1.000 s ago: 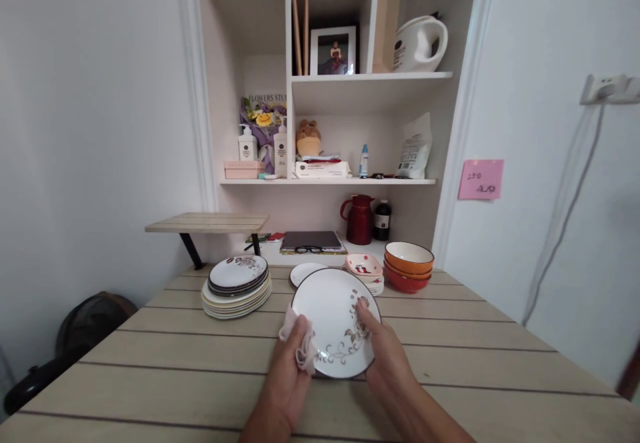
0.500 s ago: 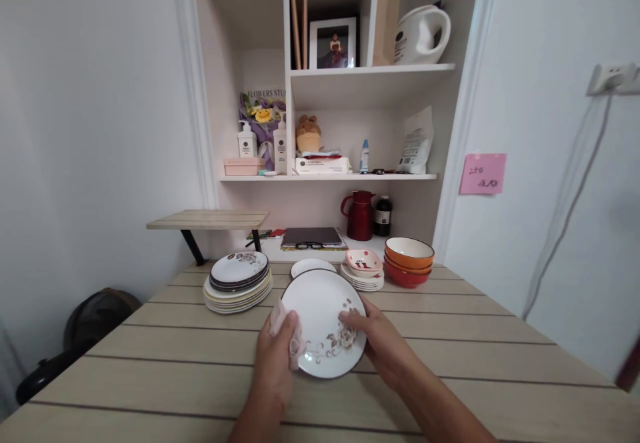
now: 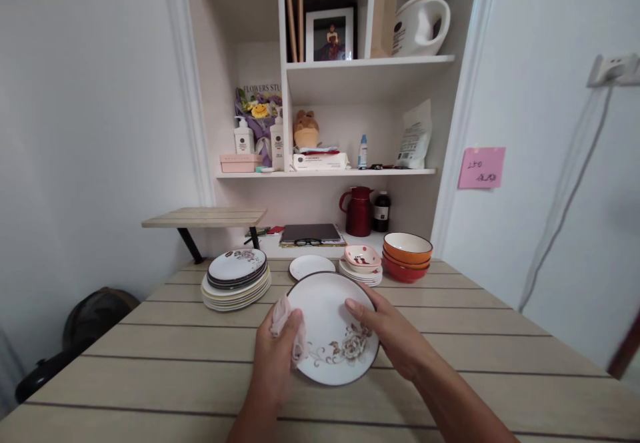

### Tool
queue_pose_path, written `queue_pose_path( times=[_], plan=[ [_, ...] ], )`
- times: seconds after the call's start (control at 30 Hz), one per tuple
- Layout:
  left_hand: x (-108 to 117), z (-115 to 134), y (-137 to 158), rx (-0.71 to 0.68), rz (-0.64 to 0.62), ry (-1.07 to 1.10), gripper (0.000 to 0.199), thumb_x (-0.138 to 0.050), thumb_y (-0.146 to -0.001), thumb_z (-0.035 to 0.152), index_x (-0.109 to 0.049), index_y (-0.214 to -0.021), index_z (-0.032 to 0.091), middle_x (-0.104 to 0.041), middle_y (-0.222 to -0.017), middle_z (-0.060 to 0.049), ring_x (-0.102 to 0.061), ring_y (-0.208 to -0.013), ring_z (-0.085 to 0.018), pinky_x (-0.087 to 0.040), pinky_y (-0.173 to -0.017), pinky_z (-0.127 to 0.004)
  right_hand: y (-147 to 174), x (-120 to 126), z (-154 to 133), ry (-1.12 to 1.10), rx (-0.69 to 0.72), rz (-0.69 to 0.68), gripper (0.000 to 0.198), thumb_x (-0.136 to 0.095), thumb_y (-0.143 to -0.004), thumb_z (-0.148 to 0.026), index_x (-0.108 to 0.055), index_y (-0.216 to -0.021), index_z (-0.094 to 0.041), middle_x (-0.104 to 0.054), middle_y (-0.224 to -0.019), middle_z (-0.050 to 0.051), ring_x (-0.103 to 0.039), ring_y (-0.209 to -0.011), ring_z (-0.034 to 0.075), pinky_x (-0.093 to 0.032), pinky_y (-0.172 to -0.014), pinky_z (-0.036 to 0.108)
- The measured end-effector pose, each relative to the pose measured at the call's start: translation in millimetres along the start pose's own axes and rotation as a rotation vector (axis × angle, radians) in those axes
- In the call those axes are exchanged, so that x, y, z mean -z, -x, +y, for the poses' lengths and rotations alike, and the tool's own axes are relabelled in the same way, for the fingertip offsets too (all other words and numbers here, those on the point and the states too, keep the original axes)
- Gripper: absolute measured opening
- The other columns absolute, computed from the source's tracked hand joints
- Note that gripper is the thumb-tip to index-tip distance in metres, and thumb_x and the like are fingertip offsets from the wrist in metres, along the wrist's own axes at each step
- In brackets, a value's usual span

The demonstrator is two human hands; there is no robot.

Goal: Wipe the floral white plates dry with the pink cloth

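A white plate [image 3: 325,316] with a dark rim and a brown flower print is tilted up toward me above the table. My left hand [image 3: 277,346] grips its left edge through a pale pink cloth [image 3: 293,333], thumb over the cloth. On the right edge, my right hand [image 3: 393,326] holds the plate with the thumb on its face and the other fingers behind it. Beyond it, a small white plate [image 3: 311,267] lies flat on the table. A stack of plates [image 3: 237,276] stands to the left, its top one bearing a similar flower print.
Small white dishes [image 3: 361,273] with a patterned bowl [image 3: 362,256] on top stand behind, beside stacked orange and red bowls [image 3: 407,256]. A raised wooden stand [image 3: 205,217] is at the back left. Behind the wooden table [image 3: 165,363], a shelf unit holds a red jug [image 3: 359,213] and bottles.
The held plate has moved slightly right and turned a little. My right thumb has shifted up on its face. The camera view has tilted slightly.
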State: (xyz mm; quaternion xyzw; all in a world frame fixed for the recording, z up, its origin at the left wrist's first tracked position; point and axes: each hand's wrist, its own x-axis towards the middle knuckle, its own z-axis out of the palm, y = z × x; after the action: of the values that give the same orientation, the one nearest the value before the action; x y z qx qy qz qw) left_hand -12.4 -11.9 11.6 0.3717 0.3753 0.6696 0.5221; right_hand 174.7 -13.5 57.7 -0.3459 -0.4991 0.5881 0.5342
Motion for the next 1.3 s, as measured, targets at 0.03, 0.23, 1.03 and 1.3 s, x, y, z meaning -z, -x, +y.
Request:
queue_pose_path(
  times=[0.03, 0.23, 1.03, 1.3],
  plan=[
    [-1, 1, 1, 0.002, -0.002, -0.013, 0.057, -0.082, -0.061, 0.040, -0.067, -0.110, 0.015, -0.074, -0.098, -0.011, -0.069, -0.086, -0.025, -0.054, -0.073, -0.030, 0, 1, -1, 0.020, -0.016, -0.002, 0.058, -0.075, -0.071, -0.043, -0.062, -0.122, -0.019, -0.073, -0.105, 0.009, -0.067, -0.092, 0.025, -0.051, -0.085, 0.039],
    [-4, 3, 4, -0.038, -0.036, -0.109, 0.050, -0.082, -0.061, 0.037, -0.070, -0.104, 0.013, -0.073, -0.105, -0.013, -0.066, -0.101, -0.028, -0.052, -0.087, -0.034, -2, 7, 3, 0.085, -0.134, 0.035, 0.049, -0.077, -0.067, -0.046, -0.071, -0.102, -0.012, -0.075, -0.081, 0.011, -0.068, -0.072, 0.025, -0.053, -0.065, 0.035],
    [-17, -15, 0, 0.216, -0.171, 0.433, 0.043, -0.073, -0.076, 0.035, -0.064, -0.116, 0.022, -0.072, -0.109, -0.009, -0.069, -0.095, -0.022, -0.057, -0.079, -0.032, -15, -21, 45, -0.425, -0.048, 0.449, 0.071, -0.079, -0.067, -0.036, -0.053, -0.128, -0.012, -0.077, -0.087, 0.010, -0.073, -0.081, 0.029, -0.059, -0.076, 0.043],
    [-5, -16, -4, 0.053, 0.036, 0.244, 0.050, -0.078, -0.070, 0.037, -0.062, -0.113, 0.015, -0.073, -0.104, -0.012, -0.070, -0.089, -0.022, -0.057, -0.076, -0.031, -22, -14, 49, -0.390, -0.207, 0.183, 0.057, -0.075, -0.074, -0.033, -0.055, -0.123, -0.010, -0.076, -0.097, 0.014, -0.072, -0.088, 0.027, -0.057, -0.081, 0.040]
  ],
)
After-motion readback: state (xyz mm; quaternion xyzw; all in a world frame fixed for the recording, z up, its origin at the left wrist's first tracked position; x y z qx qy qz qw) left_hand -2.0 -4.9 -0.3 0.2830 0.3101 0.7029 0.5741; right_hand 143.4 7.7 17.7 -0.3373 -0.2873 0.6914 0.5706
